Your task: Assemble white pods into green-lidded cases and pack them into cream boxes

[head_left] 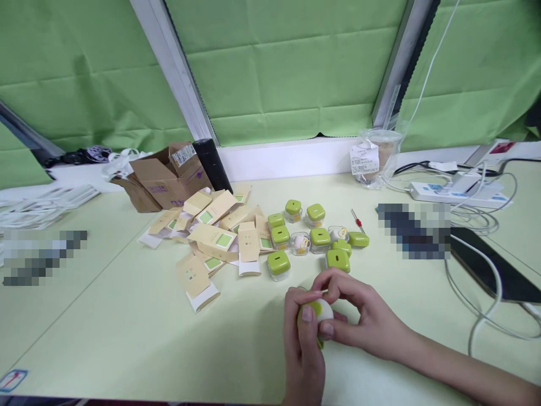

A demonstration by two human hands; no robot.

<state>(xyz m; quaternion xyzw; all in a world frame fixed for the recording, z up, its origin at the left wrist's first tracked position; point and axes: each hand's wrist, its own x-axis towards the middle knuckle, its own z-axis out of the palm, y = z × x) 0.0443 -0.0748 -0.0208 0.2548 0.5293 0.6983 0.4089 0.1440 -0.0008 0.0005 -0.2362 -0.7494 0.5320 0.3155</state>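
Green cloth (274, 73) is hanging beyond the cluster of green-lidded cases (320, 238), which is standing on a pale table (147, 349). A heap of beige cartons (224, 237) is lying just left of the cluster, and an open brown box (164, 177) is sitting behind it, farther left. A person's two bare hands are meeting on the near side of the cluster. The left hand (302, 351) is curling around a rounded white-and-green item (324, 309), its thumb lying over the front. The right hand (367, 317) is coming in from the right, its thumb pressing against the item. The item is therefore sitting between the hands, touching both, neither being nearer, the left one wrapping more of it. Fingers are hiding its long axis, the direction being impossible to tell. A thin red tool (359, 222) is lying just beside the cluster's right end.
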